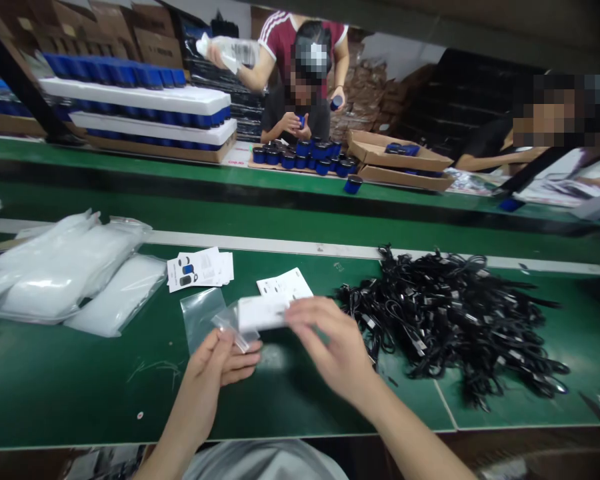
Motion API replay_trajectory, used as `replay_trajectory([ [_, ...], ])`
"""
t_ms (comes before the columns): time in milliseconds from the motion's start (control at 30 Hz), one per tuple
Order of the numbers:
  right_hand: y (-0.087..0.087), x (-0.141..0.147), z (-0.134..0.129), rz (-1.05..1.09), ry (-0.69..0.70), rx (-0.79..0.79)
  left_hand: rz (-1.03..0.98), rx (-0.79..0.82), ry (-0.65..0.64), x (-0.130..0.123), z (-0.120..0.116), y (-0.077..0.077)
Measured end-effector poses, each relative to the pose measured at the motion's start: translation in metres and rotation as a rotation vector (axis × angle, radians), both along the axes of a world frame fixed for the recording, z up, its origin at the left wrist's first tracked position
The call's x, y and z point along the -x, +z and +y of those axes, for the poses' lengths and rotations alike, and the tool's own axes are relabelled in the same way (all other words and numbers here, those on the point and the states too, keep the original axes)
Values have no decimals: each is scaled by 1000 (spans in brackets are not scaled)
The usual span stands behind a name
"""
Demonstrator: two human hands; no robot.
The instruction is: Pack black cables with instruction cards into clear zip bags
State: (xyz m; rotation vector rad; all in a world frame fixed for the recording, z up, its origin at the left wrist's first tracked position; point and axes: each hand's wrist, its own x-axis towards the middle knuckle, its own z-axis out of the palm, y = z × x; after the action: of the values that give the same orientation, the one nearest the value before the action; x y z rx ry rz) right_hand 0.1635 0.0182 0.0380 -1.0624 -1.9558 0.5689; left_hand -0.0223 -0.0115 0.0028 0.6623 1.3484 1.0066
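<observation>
My left hand (215, 363) is low on the green bench, its fingers pinching the edge of a small clear zip bag (200, 317). My right hand (330, 343) grips the end of a white rectangular packet (263, 313), whose other end lies against the bag's mouth. Just behind the packet lies a white printed leaflet (285, 287). A stack of printed instruction cards (200, 270) sits further left. To the right of my right hand lies a large heap of bundled black cables (450, 313).
White foam pouches in clear bags (65, 273) lie at the left of my bench. Beyond a second green bench (170, 177), a person (300, 113) handles blue-and-black round cylinders (300, 155). Another person (500, 143) sits right, near an open cardboard box (400, 157).
</observation>
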Motion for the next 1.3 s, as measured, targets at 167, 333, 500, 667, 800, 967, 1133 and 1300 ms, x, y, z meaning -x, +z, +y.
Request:
replay_trajectory([
  [167, -16, 16, -45, 122, -45, 158, -274, 62, 171, -10, 6, 13],
  [333, -35, 26, -47, 204, -215, 344, -149, 95, 182, -18, 6, 16],
  [500, -34, 29, -46, 205, -250, 314, 308, -186, 110, -14, 2, 6],
  [667, -37, 37, -52, 318, -269, 367, 671, -372, 190, -7, 1, 1],
  [800, -39, 44, -54, 624, -217, 558, 822, -441, 210, -7, 3, 2],
  [967, -43, 47, -54, 600, -68, 838, 915, -493, 166, -13, 2, -1],
  [1133, -42, 35, -53, 302, -150, 613, 965, -531, 115, -11, -1, 0],
  [1300, -30, 22, -57, 119, -221, 9, 1006, -567, 78, -11, 0, 9],
])
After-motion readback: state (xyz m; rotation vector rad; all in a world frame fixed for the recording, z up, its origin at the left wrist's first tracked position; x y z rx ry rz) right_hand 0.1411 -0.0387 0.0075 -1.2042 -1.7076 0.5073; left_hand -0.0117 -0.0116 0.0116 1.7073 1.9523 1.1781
